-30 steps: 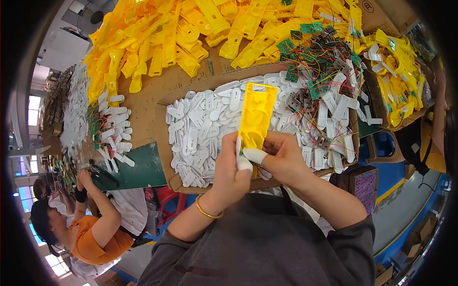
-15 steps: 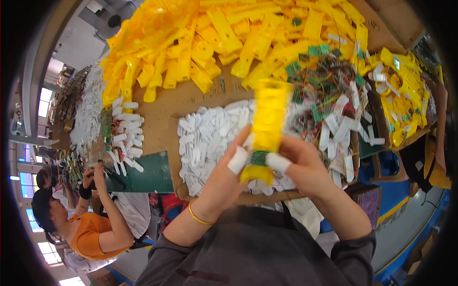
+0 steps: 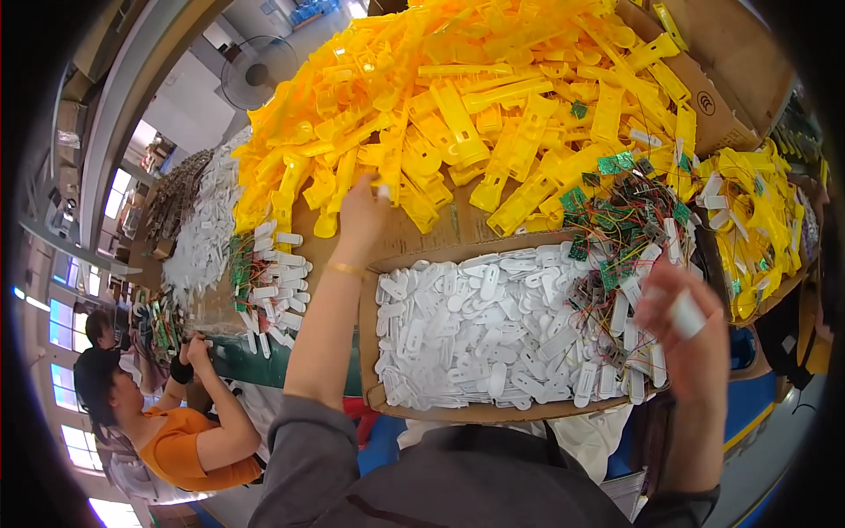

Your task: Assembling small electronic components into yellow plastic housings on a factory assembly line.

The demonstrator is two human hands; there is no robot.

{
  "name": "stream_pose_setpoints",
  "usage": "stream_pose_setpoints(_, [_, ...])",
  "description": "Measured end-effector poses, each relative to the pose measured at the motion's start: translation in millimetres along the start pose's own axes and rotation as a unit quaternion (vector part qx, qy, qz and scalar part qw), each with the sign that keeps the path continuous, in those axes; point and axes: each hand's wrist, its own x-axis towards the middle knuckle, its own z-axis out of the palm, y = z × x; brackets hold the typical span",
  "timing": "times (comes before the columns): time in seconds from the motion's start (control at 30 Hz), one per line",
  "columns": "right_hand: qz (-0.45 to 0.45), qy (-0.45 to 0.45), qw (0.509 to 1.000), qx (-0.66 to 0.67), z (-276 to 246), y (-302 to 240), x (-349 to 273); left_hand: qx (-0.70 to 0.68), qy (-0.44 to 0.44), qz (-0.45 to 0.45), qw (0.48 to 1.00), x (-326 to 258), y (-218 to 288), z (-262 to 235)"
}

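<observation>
My left hand (image 3: 363, 216) reaches to the near edge of a big heap of yellow plastic shells (image 3: 458, 123). Its fingertips touch or overlap one shell, and whether they grip it is unclear. White tape covers the thumb. Over on the right, my right hand (image 3: 691, 326) is raised beside a tangle of wired green circuit boards (image 3: 629, 220), smeared by motion. Its fingers are loosely bent, apart from the taped thumb, and nothing shows in them. Between my arms, a shallow cardboard box (image 3: 370, 370) holds many small white plastic covers (image 3: 475, 326).
Another box of yellow shells and boards (image 3: 753, 229) stands at the right. White parts on red wires (image 3: 282, 282) lie left of my arm on the green tabletop (image 3: 339, 365). A co-worker in an orange top (image 3: 189, 449) works at the far left, near a white heap (image 3: 207, 238).
The yellow shell with a green board has left my hands. My left hand has gone forward to the yellow heap, my right hand out to the right. The view has shifted.
</observation>
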Motion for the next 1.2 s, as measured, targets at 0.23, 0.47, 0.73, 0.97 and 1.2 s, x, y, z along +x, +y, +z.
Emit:
stream_pose_setpoints(0.23, [0.210, -0.178, 0.959, -0.062, 29, 72, -41, 0.377, 0.058, 0.387, 0.840, 64, -56, 30])
stream_pose_setpoints(0.47, [-0.110, -0.175, 0.879, -0.430, 42, 88, -13, 0.259, -0.006, 0.442, 0.859, 29, -25, -23])
stream_pose_setpoints(0.73, [-0.331, -0.334, 0.630, -0.618, 85, 134, 20, -0.739, -0.185, -0.211, 0.612, -116, 42, -82])
stream_pose_setpoints(0.97, [-0.295, -0.283, 0.733, -0.544, 96, 104, 10, -0.745, -0.209, -0.209, 0.598, -212, 52, -54])
stream_pose_setpoints(1.2, [0.102, -0.308, 0.945, -0.044, 90, 96, -35, -0.663, -0.239, -0.213, 0.676, -228, 88, -26])
